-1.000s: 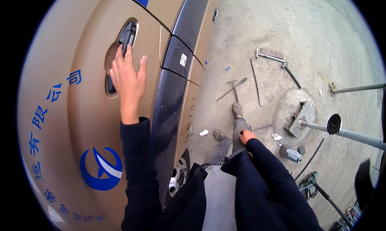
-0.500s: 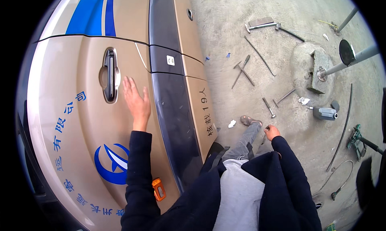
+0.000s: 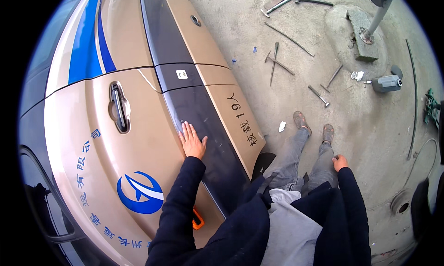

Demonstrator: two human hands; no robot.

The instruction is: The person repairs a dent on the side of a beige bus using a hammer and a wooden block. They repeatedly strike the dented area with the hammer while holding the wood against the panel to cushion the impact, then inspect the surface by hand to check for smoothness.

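Observation:
My left hand (image 3: 192, 140) lies flat with fingers spread on the dark strip (image 3: 209, 122) running along a tan vehicle's door (image 3: 152, 150). A small pale mark (image 3: 183, 121) shows at its fingertips. The recessed door handle (image 3: 119, 108) is farther left, apart from my hand. Below my left forearm, an orange object (image 3: 198, 219) rests against the door, partly covered by the sleeve. My right hand (image 3: 340, 162) hangs beside my right leg with its fingers curled in. Whatever it holds, if anything, is hidden.
Several hammers, such as one with a dark handle (image 3: 319, 95), lie on the concrete with a bent rod (image 3: 289, 38). A grey container (image 3: 387, 83) stands near a pole on a broken concrete base (image 3: 363, 39). A long dark bar (image 3: 412, 99) lies at right.
My left hand has moved from the tan panel beside the handle down onto the dark strip. The view has shifted, and both of my feet now show. My right hand stays curled.

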